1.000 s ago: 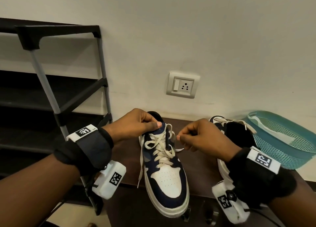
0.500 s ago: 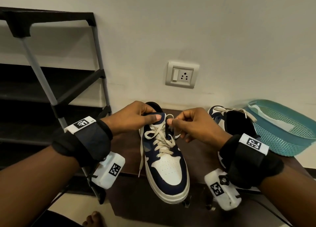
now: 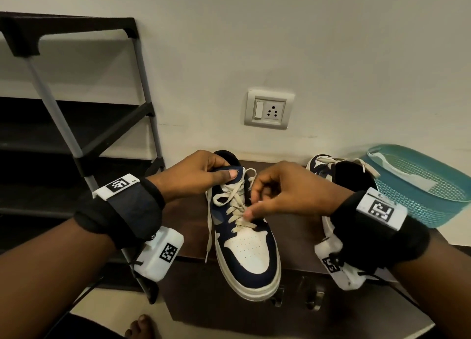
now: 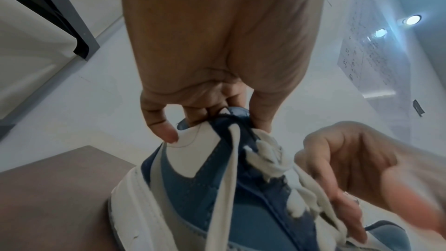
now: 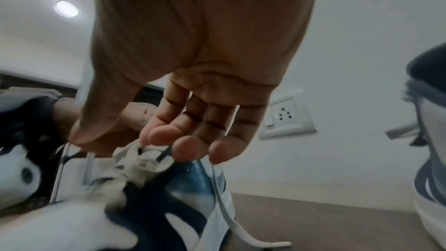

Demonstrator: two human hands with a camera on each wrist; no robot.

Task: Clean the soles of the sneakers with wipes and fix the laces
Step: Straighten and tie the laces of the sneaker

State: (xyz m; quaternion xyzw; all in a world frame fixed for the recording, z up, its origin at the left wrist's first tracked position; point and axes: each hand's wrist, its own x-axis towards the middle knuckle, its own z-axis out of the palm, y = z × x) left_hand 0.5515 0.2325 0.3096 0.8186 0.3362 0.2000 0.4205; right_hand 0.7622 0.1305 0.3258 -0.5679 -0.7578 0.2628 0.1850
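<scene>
A navy and white sneaker (image 3: 251,252) stands on the dark brown table (image 3: 298,239), toe toward me. My left hand (image 3: 204,175) grips its tongue and collar, with the thumb on the tongue. My right hand (image 3: 257,201) curls over the cream laces (image 3: 237,206) at mid-lacing, thumb pressed on a crossing. In the right wrist view the right hand (image 5: 154,140) pinches the crossed laces (image 5: 142,161). In the left wrist view the left hand (image 4: 217,117) holds the collar of the sneaker (image 4: 193,188). One loose lace end (image 3: 209,226) hangs down the shoe's left side. No wipes are visible.
The second sneaker (image 3: 321,165) stands behind my right wrist, beside a teal mesh basket (image 3: 420,185) at the right. A black shoe rack (image 3: 76,134) fills the left. A wall socket (image 3: 269,109) sits above the table. My bare foot (image 3: 142,326) is below the table's front edge.
My right hand moved from the shoe's right side to the top of the lacing, then down to its middle. My left hand kept its hold on the tongue.
</scene>
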